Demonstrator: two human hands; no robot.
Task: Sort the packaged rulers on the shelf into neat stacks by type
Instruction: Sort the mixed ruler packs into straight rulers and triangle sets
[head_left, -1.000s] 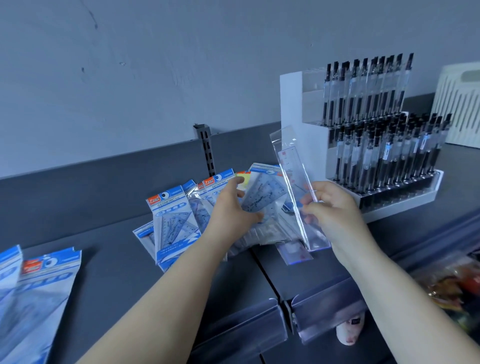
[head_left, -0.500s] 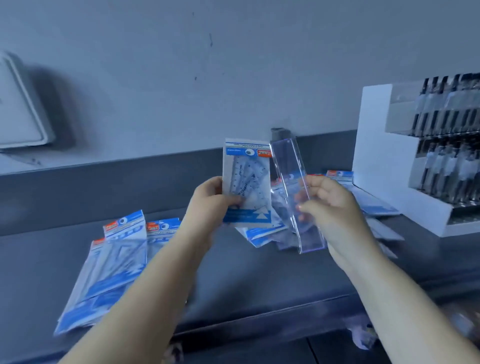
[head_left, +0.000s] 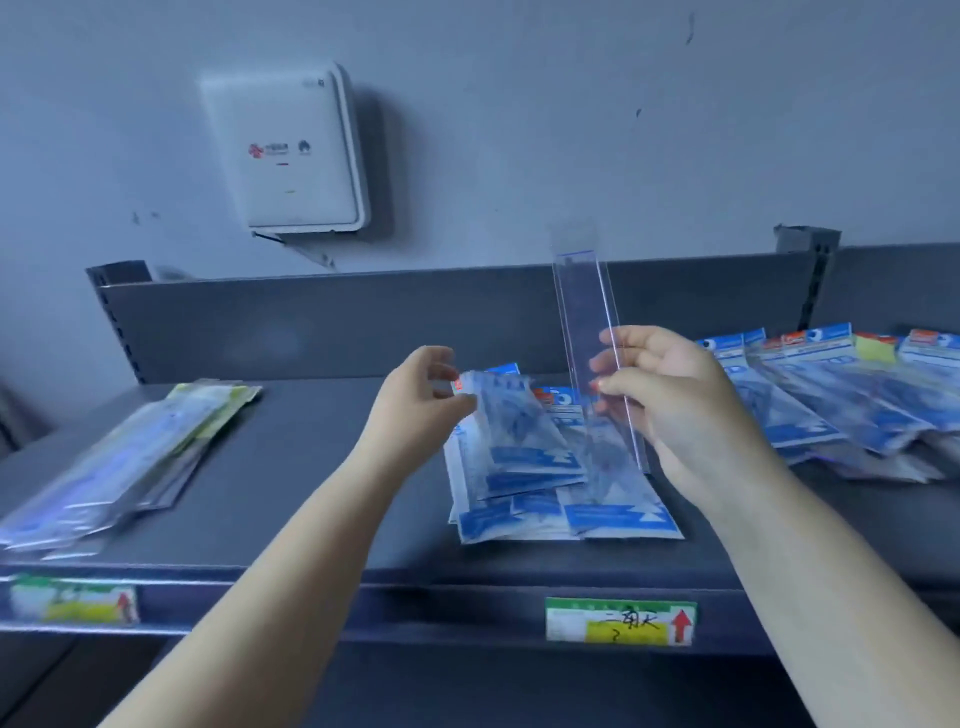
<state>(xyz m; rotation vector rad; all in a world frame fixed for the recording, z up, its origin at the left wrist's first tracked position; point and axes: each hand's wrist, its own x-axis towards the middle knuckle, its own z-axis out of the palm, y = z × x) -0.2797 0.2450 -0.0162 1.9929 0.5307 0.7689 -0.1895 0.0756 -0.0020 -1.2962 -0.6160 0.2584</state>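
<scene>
My right hand (head_left: 675, 400) holds a clear straight ruler pack (head_left: 592, 332) upright above the shelf. My left hand (head_left: 415, 402) pinches the top corner of a blue-and-white set-square pack (head_left: 514, 431), which lies tilted on a stack of like packs (head_left: 561, 499) in the middle of the dark shelf (head_left: 311, 467). Further blue packs (head_left: 841, 395) lie fanned out at the right. A pile of long packs with green headers (head_left: 124, 457) lies at the left, blurred.
The shelf has a low back panel (head_left: 363, 317) and a front rail with price labels (head_left: 621, 621). A white box (head_left: 291, 150) hangs on the wall above. Bare shelf surface lies between the left pile and the middle stack.
My view has swung left, and the pen display has gone out of sight. My left hand has lowered the set-square pack from mid-air onto the middle stack. My right hand still holds the clear ruler pack.
</scene>
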